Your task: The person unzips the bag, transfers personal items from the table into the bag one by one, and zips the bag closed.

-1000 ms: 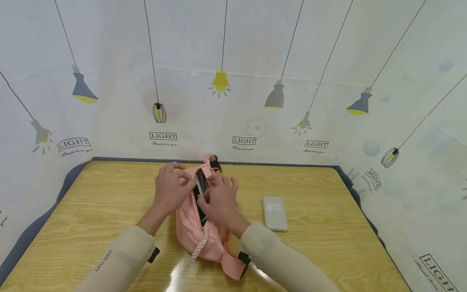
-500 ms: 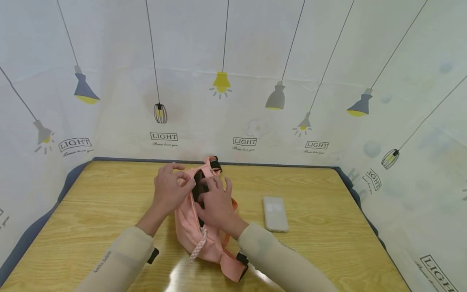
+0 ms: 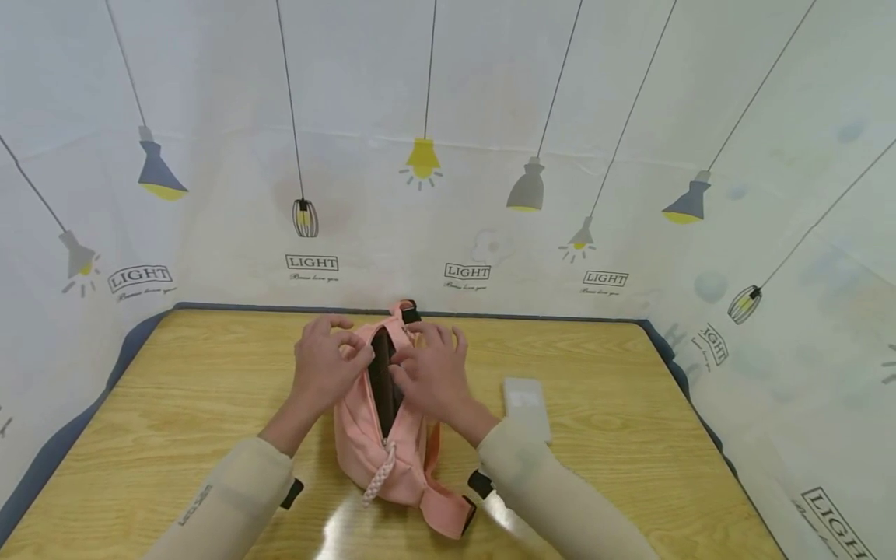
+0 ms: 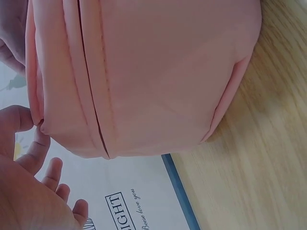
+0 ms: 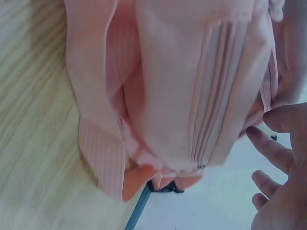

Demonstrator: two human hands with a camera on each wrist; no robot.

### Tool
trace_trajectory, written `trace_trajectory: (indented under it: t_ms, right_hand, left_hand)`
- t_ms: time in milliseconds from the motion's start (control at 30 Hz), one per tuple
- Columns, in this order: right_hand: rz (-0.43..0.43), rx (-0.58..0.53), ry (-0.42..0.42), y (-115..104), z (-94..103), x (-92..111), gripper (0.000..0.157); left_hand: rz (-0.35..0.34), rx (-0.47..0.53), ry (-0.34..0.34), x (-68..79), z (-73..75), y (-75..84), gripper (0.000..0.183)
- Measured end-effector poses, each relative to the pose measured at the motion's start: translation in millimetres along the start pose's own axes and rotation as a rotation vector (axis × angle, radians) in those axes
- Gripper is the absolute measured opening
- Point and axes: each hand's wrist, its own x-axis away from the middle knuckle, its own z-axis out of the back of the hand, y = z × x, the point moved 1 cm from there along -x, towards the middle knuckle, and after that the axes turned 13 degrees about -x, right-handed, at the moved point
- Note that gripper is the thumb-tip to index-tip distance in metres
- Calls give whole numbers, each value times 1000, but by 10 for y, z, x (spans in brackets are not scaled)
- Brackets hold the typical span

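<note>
A pink waist bag (image 3: 360, 443) stands on the table with its top zipper undone, showing a dark lining (image 3: 383, 381). My left hand (image 3: 325, 362) pinches the left rim of the opening between thumb and index finger; the left wrist view shows this grip on the bag's edge. At the right rim is my right hand (image 3: 434, 369), its thumb and index fingertips by the edge with a small gap between them in the right wrist view. The other right fingers are loosely spread. What lies deep in the bag is hidden.
A pale flat rectangular thing, like a phone or power bank (image 3: 526, 404), lies right of the bag, partly behind the right sleeve. A braided zipper pull (image 3: 379, 474) and a pink strap (image 3: 446, 509) hang toward the front. A printed curtain (image 3: 462, 194) surrounds the wooden table (image 3: 616, 412).
My right hand has come out of the opening and moved right to its rim. A dark flat thing with a pale edge, seen in the opening earlier, is out of sight. The left hand stays put.
</note>
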Motion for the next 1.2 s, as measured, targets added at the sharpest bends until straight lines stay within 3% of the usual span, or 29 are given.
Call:
trace_trajectory:
  t_ms: [133, 300, 767, 933, 1200]
  right_hand:
    - [-12, -85, 55, 141, 78, 22, 16]
    - [-83, -81, 65, 455, 159, 102, 24]
    - [-431, 85, -129, 1436, 466, 587, 46]
    - [-499, 123, -165, 1583, 589, 683, 51]
    - [-581, 134, -223, 1716, 612, 792, 65]
  left_hand:
    - [-1, 1, 6, 12, -4, -6, 20]
    - [1, 12, 9, 22, -13, -18, 19]
    - [9, 7, 1, 29, -46, -54, 20]
    - [10, 2, 1, 25, -55, -58, 20]
    - [9, 7, 2, 31, -52, -46, 20]
